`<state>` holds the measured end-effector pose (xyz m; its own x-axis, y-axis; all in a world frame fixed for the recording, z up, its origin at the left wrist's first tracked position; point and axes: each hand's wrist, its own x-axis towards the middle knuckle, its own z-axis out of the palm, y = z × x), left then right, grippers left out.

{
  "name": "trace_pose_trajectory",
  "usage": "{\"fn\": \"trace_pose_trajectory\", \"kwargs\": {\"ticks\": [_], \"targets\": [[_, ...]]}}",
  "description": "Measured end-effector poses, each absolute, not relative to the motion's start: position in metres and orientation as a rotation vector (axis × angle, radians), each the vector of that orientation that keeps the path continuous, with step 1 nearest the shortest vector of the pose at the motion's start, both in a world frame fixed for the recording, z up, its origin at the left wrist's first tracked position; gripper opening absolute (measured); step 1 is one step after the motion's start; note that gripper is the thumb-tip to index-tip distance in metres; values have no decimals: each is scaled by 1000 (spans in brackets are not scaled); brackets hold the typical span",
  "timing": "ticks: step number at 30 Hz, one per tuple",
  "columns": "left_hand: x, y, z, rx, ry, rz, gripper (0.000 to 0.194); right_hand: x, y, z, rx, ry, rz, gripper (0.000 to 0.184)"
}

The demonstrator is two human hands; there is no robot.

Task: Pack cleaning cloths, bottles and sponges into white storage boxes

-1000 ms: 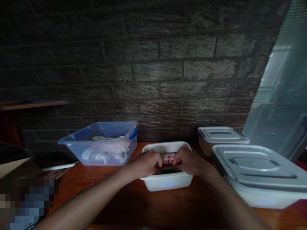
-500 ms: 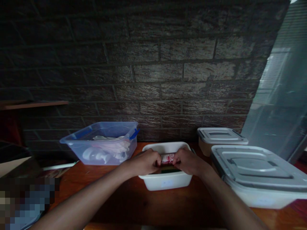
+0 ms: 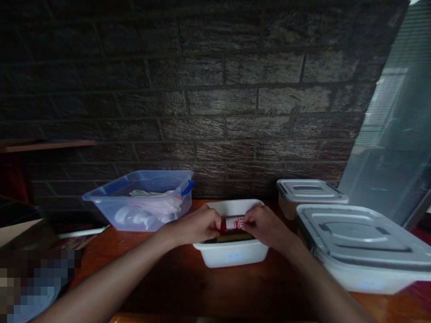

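Observation:
Both hands are over a white plastic bin [image 3: 232, 257] on the wooden table. Between them, inside the bin, is a small red-and-white printed packet [image 3: 234, 223]. My left hand [image 3: 203, 225] has its fingers closed on the packet's left end. The fingertips of my right hand [image 3: 261, 221] pinch its right end. Beneath the packet lie dark and yellowish things in the bin, too shaded to name.
Left of the bin stands a clear blue-tinted tub [image 3: 111, 207] with white items inside. Two grey-lidded boxes, a smaller one [image 3: 313, 192] and a larger one [image 3: 363, 237], are at the right. A dark brick wall [image 3: 222, 103] rises behind the table [image 3: 188, 287].
My left hand has shifted slightly left, and more of the packet's red left part shows. My right hand has barely moved.

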<state>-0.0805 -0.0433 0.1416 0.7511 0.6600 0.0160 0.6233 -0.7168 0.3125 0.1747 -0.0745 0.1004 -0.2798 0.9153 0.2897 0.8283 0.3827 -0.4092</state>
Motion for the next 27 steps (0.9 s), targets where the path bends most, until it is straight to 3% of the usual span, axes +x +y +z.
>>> {"fn": "trace_pose_trajectory", "kwargs": {"ticks": [9,27], "targets": [[-67,-37,128,2713,1096,13,20,173,-65,99,-1546,-2277,337,23],[-63,-40,141,2688,1101,107,11,161,-81,108,-1707,-2233,33,32]]}}
